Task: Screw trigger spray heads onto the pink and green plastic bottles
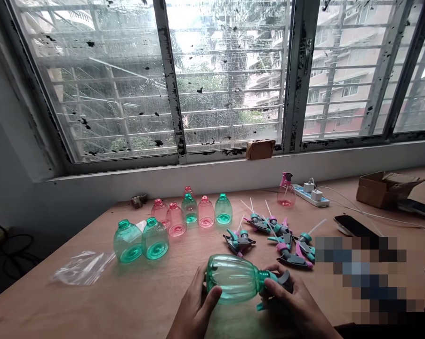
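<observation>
A clear green spray bottle (pixel 233 278) lies on its side above the near part of the table, its neck pointing right. My left hand (pixel 197 301) is wrapped round the base end, thumb on the near side. My right hand (pixel 290 295) grips a grey and teal trigger sprayer head (pixel 284 280) at the bottle's neck; some of those fingers are hidden behind it. Whether the head is screwed tight cannot be seen. Just beyond my right hand lies a pile of loose sprayer heads (pixel 284 235) in grey, teal and pink, several with white tubes.
Open green bottles (pixel 156 240) and pink bottles (pixel 177 221) stand at the back left. A plastic bag (pixel 83 267) lies left. A pink bottle with a sprayer (pixel 286 193), a power strip (pixel 313 195), a phone (pixel 356 230) and a cardboard box (pixel 381 190) are right.
</observation>
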